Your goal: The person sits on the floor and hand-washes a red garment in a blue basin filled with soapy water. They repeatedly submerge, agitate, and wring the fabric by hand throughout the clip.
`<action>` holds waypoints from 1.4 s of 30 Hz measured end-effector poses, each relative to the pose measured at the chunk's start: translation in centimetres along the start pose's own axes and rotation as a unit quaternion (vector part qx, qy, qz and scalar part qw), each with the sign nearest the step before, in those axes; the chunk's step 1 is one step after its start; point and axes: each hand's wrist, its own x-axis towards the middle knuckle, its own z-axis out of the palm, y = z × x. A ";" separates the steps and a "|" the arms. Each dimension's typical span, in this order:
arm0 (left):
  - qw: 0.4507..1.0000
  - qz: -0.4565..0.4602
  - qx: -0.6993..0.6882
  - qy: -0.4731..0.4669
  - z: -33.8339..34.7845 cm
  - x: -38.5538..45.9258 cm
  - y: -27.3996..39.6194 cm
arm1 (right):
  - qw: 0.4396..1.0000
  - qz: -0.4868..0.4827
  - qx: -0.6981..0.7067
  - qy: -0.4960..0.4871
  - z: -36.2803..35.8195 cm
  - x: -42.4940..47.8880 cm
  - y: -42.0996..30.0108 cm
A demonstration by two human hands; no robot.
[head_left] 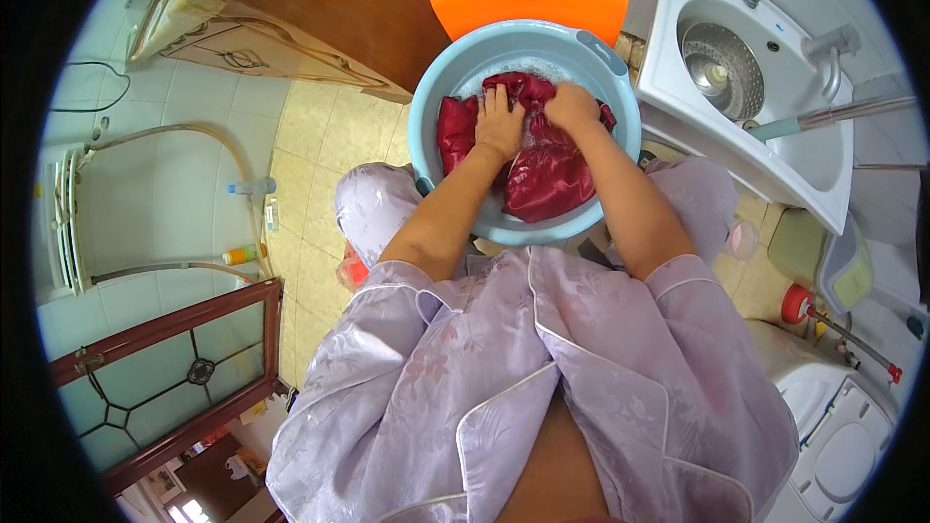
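A light blue plastic basin (pixel 429 131) stands before me between my knees, holding soapy water and a wet, dark red satin cloth (pixel 552 178). My left hand (pixel 500 125) lies on the cloth, palm down and fingers spread, near the basin's middle. To its right, my right hand (pixel 572 107) is closed around a bunched part of the same cloth. Foam shows along the cloth's far edge. Parts of the cloth under both hands are hidden.
An orange basin (pixel 530 0) is behind the blue one. A wooden cabinet (pixel 349 0) stands at the far left, a white sink (pixel 657 51) with a perforated metal drum (pixel 723 65) at the right. A red plunger (pixel 795 303) and a toilet (pixel 846 450) are lower right; a glass-paneled door (pixel 167 378) is lower left.
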 end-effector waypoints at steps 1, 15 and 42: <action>0.999 -0.002 0.020 0.031 -0.1 -0.1 0.1 | 0.996 0.050 0.075 0.018 -0.6 0.9 0.1; 0.932 0.064 -0.275 -0.227 -6.5 -0.4 1.9 | 0.838 -0.005 0.542 0.056 -2.5 4.2 0.4; 0.611 -0.442 -0.656 0.030 -1.0 2.4 1.5 | 0.996 -0.071 -0.047 -0.039 0.8 0.9 -0.1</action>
